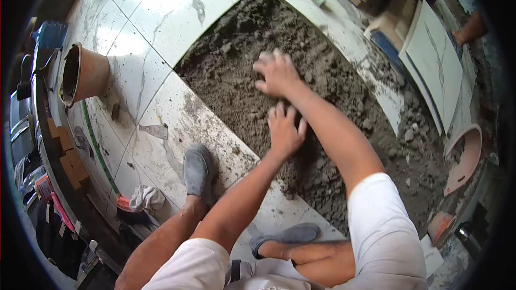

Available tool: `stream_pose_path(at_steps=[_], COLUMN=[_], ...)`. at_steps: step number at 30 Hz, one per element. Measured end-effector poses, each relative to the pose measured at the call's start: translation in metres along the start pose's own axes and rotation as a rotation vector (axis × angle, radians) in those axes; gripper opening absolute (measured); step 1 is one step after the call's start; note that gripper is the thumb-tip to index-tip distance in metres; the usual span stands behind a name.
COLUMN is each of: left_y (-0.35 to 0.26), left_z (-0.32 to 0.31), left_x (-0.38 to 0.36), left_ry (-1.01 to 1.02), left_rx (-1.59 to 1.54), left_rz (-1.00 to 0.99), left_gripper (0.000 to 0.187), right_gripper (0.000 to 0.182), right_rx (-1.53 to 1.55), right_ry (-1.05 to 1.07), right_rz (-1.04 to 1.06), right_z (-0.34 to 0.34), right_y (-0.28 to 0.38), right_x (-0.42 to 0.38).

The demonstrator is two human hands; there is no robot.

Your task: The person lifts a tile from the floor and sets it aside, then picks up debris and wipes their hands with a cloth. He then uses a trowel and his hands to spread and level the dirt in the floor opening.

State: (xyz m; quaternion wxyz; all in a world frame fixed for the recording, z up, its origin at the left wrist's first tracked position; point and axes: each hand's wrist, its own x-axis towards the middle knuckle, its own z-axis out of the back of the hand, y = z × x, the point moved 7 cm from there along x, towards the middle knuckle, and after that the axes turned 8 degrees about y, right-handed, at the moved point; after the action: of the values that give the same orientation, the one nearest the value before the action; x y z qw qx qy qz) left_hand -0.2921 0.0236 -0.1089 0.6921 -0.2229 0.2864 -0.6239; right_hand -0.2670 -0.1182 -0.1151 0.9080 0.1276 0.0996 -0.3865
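Note:
A bed of loose, dark grey, sandy soil or dry mortar mix (pixel 322 107) fills a gap among the marble-patterned tiles. My right hand (pixel 277 74) is over the middle of it, fingers spread and curved downward, slightly blurred. Closer to me, my left hand (pixel 286 131) touches the mix with its fingers apart and its thumb out to the side. Neither hand holds anything that I can see. The fingertips are partly sunk in or hidden against the crumbly surface. A laid white tile (pixel 177 11) borders the bed at the far left.
On the left stand a dirty bucket (pixel 91 75), a trowel (pixel 155 130), a green-handled broom (pixel 123 203) and a crumpled rag (pixel 147 197). At right, tiles (pixel 435 64) lean by boxes; a tipped bucket (pixel 465 158) lies below. Another person's hand (pixel 470 29) shows at the upper right.

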Motion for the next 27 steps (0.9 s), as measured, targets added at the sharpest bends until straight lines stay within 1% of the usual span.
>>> stream_pose_path(at_steps=[1, 2, 3, 4, 5, 6, 7, 8, 9, 10, 12, 13, 14, 15, 16, 17, 18, 19, 20, 21, 22, 24, 26, 27], left_y=[-0.003, -0.005, 0.005, 0.018, 0.026, 0.035, 0.041, 0.046, 0.057, 0.061, 0.075, 0.083, 0.085, 0.086, 0.088, 0.093, 0.096, 0.099, 0.100, 0.099, 0.096, 0.087, 0.073, 0.067], left_z=[0.001, 0.002, 0.001, 0.006, 0.007, 0.016, 0.027, 0.037, 0.040, 0.045, 0.058, 0.062, 0.068, 0.078, 0.087, 0.090, 0.091, 0.090, 0.087, 0.083, 0.076, 0.058, 0.051, 0.048], left_x=[-0.002, -0.006, -0.006, 0.001, 0.003, 0.009, 0.016, 0.022, 0.027, 0.032, 0.040, 0.048, 0.057, 0.067, 0.079, 0.093, 0.103, 0.113, 0.122, 0.130, 0.137, 0.140, 0.124, 0.116], left_ry=[0.078, 0.167, 0.156, 0.155, 0.167, 0.153, 0.050, -0.053, -0.080, -0.090, -0.143, -0.140, -0.150, -0.191, -0.235, -0.235, -0.238, -0.235, -0.230, -0.224, -0.239, -0.135, -0.169, -0.181], left_rx=[-0.029, -0.057, -0.049, -0.012, 0.024, 0.051, 0.096, 0.140, 0.179, 0.195, 0.213, 0.212, 0.229, 0.217, 0.206, 0.246, 0.255, 0.271, 0.282, 0.292, 0.320, 0.214, 0.169, 0.152], left_rz=[-0.026, -0.046, -0.043, -0.178, -0.315, -0.303, -0.278, -0.261, -0.211, -0.214, -0.161, -0.142, -0.138, -0.132, -0.129, -0.129, -0.124, -0.095, -0.068, -0.041, -0.029, -0.072, -0.141, -0.146], left_gripper=[0.050, 0.049, 0.049, 0.047, 0.046, 0.046, 0.046, 0.046, 0.049, 0.049, 0.050, 0.050, 0.050, 0.052, 0.054, 0.059, 0.059, 0.061, 0.062, 0.064, 0.061, 0.058, 0.047, 0.045], right_gripper=[0.046, 0.040, 0.039, 0.039, 0.039, 0.039, 0.041, 0.041, 0.040, 0.039, 0.033, 0.028, 0.023, 0.018, 0.017, 0.018, 0.025, 0.035, 0.035, 0.038, 0.042, 0.046, 0.044, 0.043], right_rx=[0.002, -0.038, -0.012, 0.017, -0.011, -0.031, -0.026, -0.019, -0.028, -0.039, -0.070, -0.091, -0.092, -0.142, -0.120, -0.135, -0.116, -0.130, -0.127, -0.111, -0.090, -0.101, 0.151, 0.151], right_ry=[0.003, -0.008, -0.011, -0.035, -0.206, -0.376, -0.329, -0.346, -0.338, -0.330, -0.335, -0.444, -0.499, -0.453, -0.476, -0.292, -0.326, -0.247, -0.247, -0.313, -0.381, -0.347, -0.217, -0.150], right_rz=[0.122, 0.189, 0.190, 0.217, 0.197, 0.169, 0.143, 0.155, 0.237, 0.321, 0.290, 0.221, 0.171, 0.086, 0.032, -0.130, -0.224, -0.283, -0.282, -0.251, -0.220, -0.242, -0.172, -0.120], right_z=[-0.001, -0.007, -0.007, -0.005, 0.006, 0.017, 0.013, 0.011, 0.002, 0.000, 0.006, 0.012, 0.015, 0.016, 0.019, 0.017, 0.026, 0.023, 0.020, 0.023, 0.029, 0.027, 0.016, 0.019], right_y=[0.016, 0.024, 0.016, 0.016, 0.010, 0.008, 0.006, 0.010, 0.019, 0.028, 0.014, -0.001, -0.019, -0.037, -0.056, -0.076, -0.088, -0.105, -0.112, -0.114, -0.110, -0.097, -0.083, -0.075], right_x=[-0.010, -0.012, -0.007, 0.014, 0.026, 0.035, 0.047, 0.055, 0.062, 0.066, 0.069, 0.064, 0.061, 0.056, 0.046, 0.044, 0.033, 0.034, 0.033, 0.031, 0.029, 0.029, 0.020, 0.005])
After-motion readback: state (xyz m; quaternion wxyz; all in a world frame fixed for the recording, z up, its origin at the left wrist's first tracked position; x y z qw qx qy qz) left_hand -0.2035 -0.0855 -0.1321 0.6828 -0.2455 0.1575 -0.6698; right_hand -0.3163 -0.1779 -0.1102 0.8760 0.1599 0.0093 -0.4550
